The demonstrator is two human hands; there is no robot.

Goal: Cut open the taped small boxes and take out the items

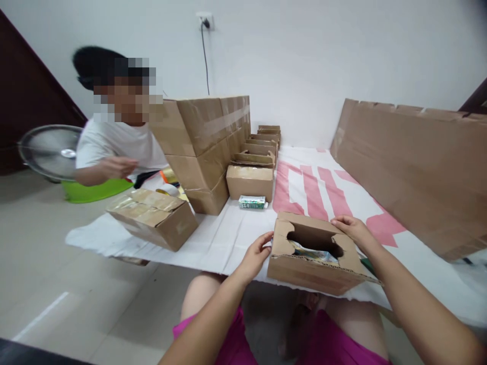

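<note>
- Carton sits at the worktop's near edge, its corrugated rims ragged; crumpled, printed contents lie mostly hidden under notched flaps.
- Left hand, half open, has fingers against its left wall; whether it grips, I cannot tell.
- Right hand, loosely bent, touches its far right corner; I can't judge its hold.
- My view cuts off the large cardboard panel towards the worktop's right edge.

A plain brown cardboard box sits upright at the near edge of the white cloth, turned slightly askew. Its top gapes through a wide opening with curved, notched sides, and the near rim shows a rough corrugated edge. Inside, below the rim, lies blue, white and yellowish printed packaging, partly in shadow.
</note>
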